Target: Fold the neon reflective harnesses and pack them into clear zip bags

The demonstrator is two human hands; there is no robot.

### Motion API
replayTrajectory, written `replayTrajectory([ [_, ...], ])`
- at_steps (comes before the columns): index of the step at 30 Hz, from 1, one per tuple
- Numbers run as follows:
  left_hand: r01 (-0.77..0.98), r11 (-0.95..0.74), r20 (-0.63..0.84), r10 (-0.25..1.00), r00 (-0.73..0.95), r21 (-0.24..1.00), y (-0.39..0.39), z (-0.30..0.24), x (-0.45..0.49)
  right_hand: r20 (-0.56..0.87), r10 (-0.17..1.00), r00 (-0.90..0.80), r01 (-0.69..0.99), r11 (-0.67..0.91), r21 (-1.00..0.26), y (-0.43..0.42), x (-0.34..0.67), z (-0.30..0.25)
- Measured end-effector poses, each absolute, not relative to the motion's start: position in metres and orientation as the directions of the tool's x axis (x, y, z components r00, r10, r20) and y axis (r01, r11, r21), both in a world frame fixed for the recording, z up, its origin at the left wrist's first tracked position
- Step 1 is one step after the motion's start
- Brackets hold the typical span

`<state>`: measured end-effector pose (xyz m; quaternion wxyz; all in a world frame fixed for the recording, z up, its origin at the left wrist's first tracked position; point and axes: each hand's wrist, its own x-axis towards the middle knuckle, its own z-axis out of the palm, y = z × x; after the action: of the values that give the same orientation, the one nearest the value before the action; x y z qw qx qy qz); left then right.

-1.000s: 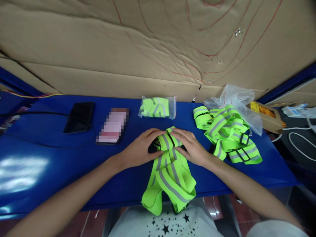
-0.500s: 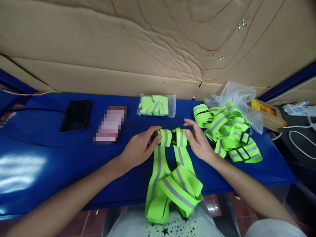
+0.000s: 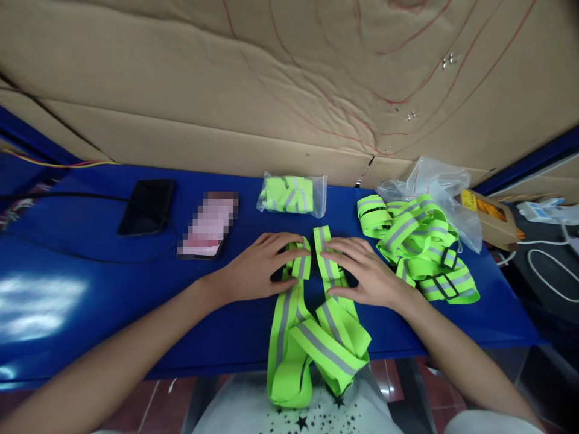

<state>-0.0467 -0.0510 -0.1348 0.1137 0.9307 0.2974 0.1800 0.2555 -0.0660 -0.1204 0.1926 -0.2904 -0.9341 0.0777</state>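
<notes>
At frame centre, our left hand (image 3: 254, 266) and right hand (image 3: 371, 275) each had its grip clamped on the neon-green, grey-striped fabric strap (image 3: 326, 349): top folded, lower loops loose, seemingly half-done.

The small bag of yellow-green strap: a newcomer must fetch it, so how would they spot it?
On the blue table, look to the far edge, near the cardboard wall. Between the phone and the heaped straps sits a small bag. Its strap is packed inside, whereas the heaped straps and the front straps are unbagged.
</notes>
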Motion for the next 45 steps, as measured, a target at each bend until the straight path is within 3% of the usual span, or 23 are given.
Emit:
replayTrajectory([
  [3, 0.533, -0.781, 0.266, 0.616, 0.741, 0.326, -0.045, -0.139, -0.049, 0.219, 0.644, -0.733, 0.578, 0.76, -0.297, -0.06, 0.256, -0.129],
  [6, 0.539, -0.763, 0.307, 0.64, 0.704, 0.356, -0.049, -0.134, -0.048, 0.264, 0.722, -0.64, 0.594, 0.682, -0.426, -0.059, 0.256, -0.132],
  [8, 0.537, -0.7, 0.325, 0.703, 0.632, 0.471, -0.055, -0.127, -0.045, 0.286, 0.802, -0.524, 0.586, 0.583, -0.562, -0.063, 0.254, -0.129],
  [10, 0.519, -0.57, 0.272, 0.797, 0.54, 0.637, -0.06, -0.12, -0.041, 0.219, 0.887, -0.406, 0.566, 0.432, -0.702, -0.069, 0.25, -0.125],
  [13, 0.55, -0.373, 0.111, 0.887, 0.449, 0.747, -0.06, -0.118, -0.036, 0.064, 0.936, -0.346, 0.584, 0.268, -0.766, -0.075, 0.243, -0.122],
  [15, 0.623, -0.341, 0.087, 0.912, 0.401, 0.703, -0.056, -0.123, -0.035, 0.055, 0.943, -0.328, 0.651, 0.268, -0.71, -0.074, 0.242, -0.123],
  [19, 0.613, -0.438, 0.276, 0.897, 0.346, 0.657, -0.055, -0.127, -0.036, 0.285, 0.901, -0.328, 0.73, 0.433, -0.529, -0.068, 0.248, -0.124],
  [22, 0.537, -0.635, 0.417, 0.771, 0.481, 0.555, -0.062, -0.123, -0.035, 0.381, 0.775, -0.504, 0.662, 0.63, -0.406, -0.066, 0.254, -0.12],
  [25, 0.532, -0.763, 0.438, 0.647, 0.624, 0.368, -0.07, -0.122, -0.031, 0.351, 0.682, -0.641, 0.616, 0.731, -0.294, -0.069, 0.253, -0.12],
  [27, 0.568, -0.768, 0.412, 0.64, 0.649, 0.297, -0.071, -0.126, -0.028, 0.33, 0.68, -0.654, 0.628, 0.732, -0.264, -0.07, 0.25, -0.122],
  [31, 0.62, -0.729, 0.351, 0.684, 0.639, 0.291, -0.071, -0.132, -0.023, 0.285, 0.734, -0.617, 0.676, 0.679, -0.286, -0.071, 0.245, -0.127],
  [35, 0.656, -0.715, 0.387, 0.691, 0.61, 0.242, -0.075, -0.132, -0.019, 0.261, 0.736, -0.625, 0.681, 0.677, -0.278, -0.072, 0.241, -0.127],
  [45, 0.658, -0.743, 0.475, 0.625, 0.619, 0.12, -0.076, -0.135, -0.011, 0.331, 0.649, -0.685, 0.685, 0.728, -0.012, -0.083, 0.226, -0.123],
])
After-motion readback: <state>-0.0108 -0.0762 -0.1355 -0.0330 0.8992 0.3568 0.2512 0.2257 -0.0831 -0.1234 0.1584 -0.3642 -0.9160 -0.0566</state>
